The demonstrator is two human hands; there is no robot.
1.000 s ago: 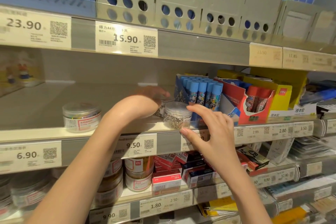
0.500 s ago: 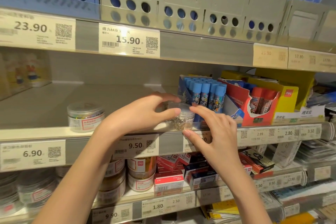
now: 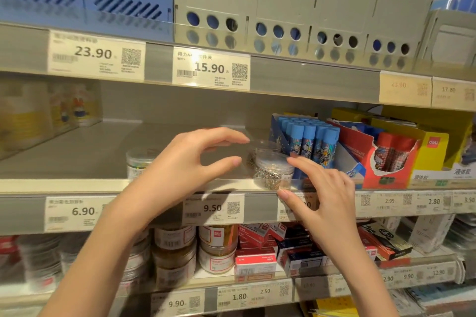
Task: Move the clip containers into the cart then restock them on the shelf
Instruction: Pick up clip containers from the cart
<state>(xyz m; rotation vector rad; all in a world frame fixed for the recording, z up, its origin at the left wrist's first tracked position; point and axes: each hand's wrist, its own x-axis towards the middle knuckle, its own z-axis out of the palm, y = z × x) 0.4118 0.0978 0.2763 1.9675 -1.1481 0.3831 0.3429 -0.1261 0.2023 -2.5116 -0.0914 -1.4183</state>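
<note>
Left hand: the left hand [image 3: 190, 159] hovers over the middle shelf [image 3: 64, 184], thumb and fingers [image 3: 231, 136] spread in a wide curve, holding nothing; half a second ago they were closed around the clear tub, so they have just let go and drawn back to the left
Right hand: the right hand [image 3: 327, 193] sits just right of the tub, fingers [image 3: 298, 162] loosely fanned with their tips at the tub's lid edge; contact cannot be told, and the thumb lies low against the price rail [image 3: 260, 207]; it grips nothing
Clip container: the clear clip container [image 3: 274, 171], full of silver clips, stands upright at the front lip of the shelf, with what looks like a second clear tub just behind it
Neighbours: blue glue sticks [image 3: 309, 141] in their display box stand immediately right of it; another clip tub [image 3: 140, 162] stands further left on the same shelf, partly hidden by the left wrist
Cart: not in view
What changed: the tub was grasped a moment ago and is now free-standing
Meaning for the task: this reads as a restock placement just finished, the container back in its slot above the price tags
Next, as a guess: a small nudge from the right hand to square it, then a reach for the next tub
</note>
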